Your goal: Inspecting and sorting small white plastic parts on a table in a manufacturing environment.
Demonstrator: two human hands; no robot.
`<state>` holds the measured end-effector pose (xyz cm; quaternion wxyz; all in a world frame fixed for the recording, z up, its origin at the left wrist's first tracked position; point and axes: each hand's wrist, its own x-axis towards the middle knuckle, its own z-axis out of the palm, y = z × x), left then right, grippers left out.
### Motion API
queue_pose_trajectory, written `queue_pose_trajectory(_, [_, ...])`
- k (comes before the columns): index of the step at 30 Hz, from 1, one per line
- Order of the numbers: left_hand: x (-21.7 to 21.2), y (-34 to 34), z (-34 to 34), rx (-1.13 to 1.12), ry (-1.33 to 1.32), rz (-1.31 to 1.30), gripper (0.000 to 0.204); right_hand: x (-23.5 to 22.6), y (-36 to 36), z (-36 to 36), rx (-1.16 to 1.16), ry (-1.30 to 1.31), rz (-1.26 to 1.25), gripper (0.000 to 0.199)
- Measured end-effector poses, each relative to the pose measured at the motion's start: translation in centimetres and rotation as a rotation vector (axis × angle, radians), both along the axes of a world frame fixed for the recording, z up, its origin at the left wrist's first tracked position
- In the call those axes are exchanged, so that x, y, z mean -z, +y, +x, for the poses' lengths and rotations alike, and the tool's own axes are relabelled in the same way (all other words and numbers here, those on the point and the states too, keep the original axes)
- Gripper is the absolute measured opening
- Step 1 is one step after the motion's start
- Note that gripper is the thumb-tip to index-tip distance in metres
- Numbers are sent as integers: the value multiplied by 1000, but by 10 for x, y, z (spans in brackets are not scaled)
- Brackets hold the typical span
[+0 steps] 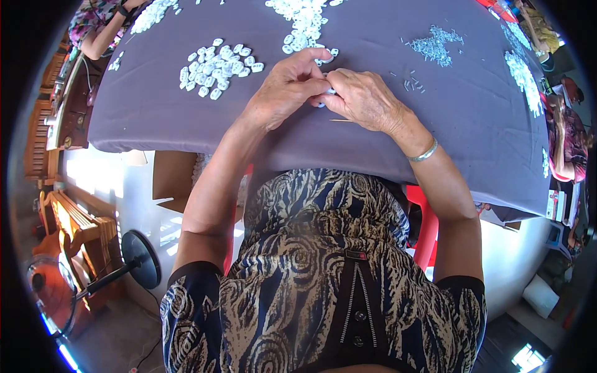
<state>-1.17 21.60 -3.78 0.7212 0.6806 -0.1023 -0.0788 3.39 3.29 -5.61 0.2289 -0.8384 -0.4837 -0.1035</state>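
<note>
White and small, a plastic piece [331, 91] is pinched between half-curled left hand [286, 87] and tight-curled right hand [367, 99], maybe for steadiness.

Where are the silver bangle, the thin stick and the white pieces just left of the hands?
Silver bangle [425, 155]: head view, front of its band.
Thin stick [341, 120]: head view, mid-length.
White pieces [219, 68]: head view, middle of the cluster.

On the bench [379, 31], one piece [330, 91] sits between the left fingers [308, 56] and right fingers [342, 79]. A cluster [217, 68] lies left, a heap [303, 18] beyond, a pin pile [436, 46] right (a few stray pins [413, 84] nearer). A stick [341, 120] lies just this side of the right fingers.
</note>
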Motion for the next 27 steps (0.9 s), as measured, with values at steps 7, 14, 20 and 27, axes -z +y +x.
queue_pose_trajectory(7, [2, -3, -1, 15, 58, -58, 38, -2, -1, 2, -50, -25, 4, 24])
queue_pose_trajectory(14, [2, -8, -8, -12, 107, -140, 37, -4, -1, -4, -63, -71, 5, 36])
queue_pose_trajectory(20, [6, -2, -4, 48, 102, -148, 37, 4, -2, -7, -61, 51, 84, 29])
queue_pose_trajectory(27, [39, 6, 43, 563, -516, -430, 49, 8, 0, 6, -73, -35, 28, 29])
